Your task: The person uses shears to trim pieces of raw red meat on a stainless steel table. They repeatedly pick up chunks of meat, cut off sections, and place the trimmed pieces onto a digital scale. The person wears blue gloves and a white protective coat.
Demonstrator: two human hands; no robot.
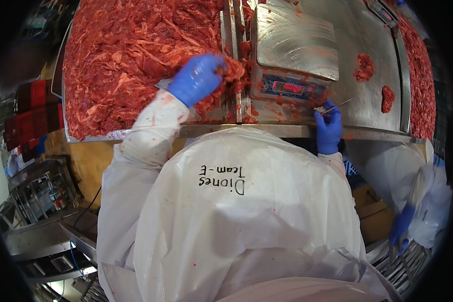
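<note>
One clump of red meat (234, 69) is pinched in the left hand (196, 80) at the metal divider (230, 30) — best held firmly, while the right hand (329, 130), pinching a thin rod (341, 104), should keep its tip clear of the scale (294, 45).

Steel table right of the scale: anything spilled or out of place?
A larger meat clump and a smaller clump lie on the steel table, apart from the heaped meat; perhaps dropped.
</note>
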